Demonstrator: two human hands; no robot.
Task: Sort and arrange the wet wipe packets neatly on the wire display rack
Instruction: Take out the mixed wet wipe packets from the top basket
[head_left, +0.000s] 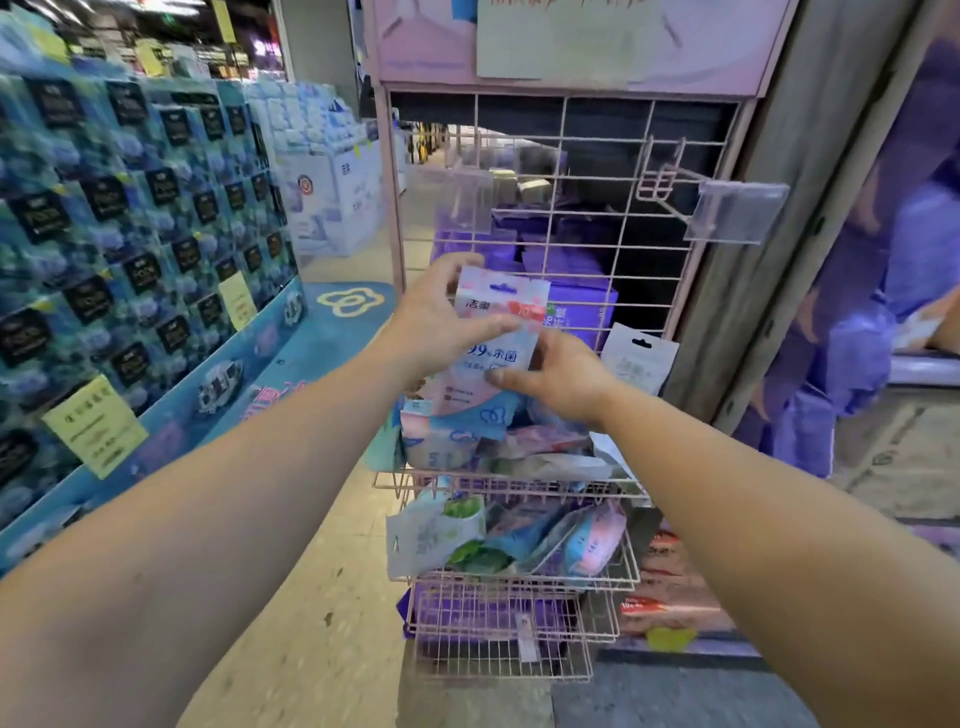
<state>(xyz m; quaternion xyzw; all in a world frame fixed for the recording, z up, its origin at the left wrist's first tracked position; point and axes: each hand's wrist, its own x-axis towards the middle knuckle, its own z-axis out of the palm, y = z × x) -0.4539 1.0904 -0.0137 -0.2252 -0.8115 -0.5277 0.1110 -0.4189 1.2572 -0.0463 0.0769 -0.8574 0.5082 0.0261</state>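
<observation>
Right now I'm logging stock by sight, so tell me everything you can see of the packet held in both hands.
The packet is a flat, soft-looking plastic pouch, pale pink and white with blue print reading 99% and a red patch. Its top edge has a dark hang slot. It is upright, tilted slightly, in front of the rack grid, above the top basket. The left hand grips its left edge; the right hand pinches its lower right corner.

Held wet wipe packet (498, 332): left side covered by left hand (436, 322); lower right corner behind right hand (561, 379); small print unreadable.
Upper basket (519, 480): packets heaped, overlapping; count cannot be told.
Right fingertips: behind packet, not visible.
Rack header panel (571, 41): cut by top edge; print blurred.
Yellow price tag (96, 426): text illegible.
</observation>
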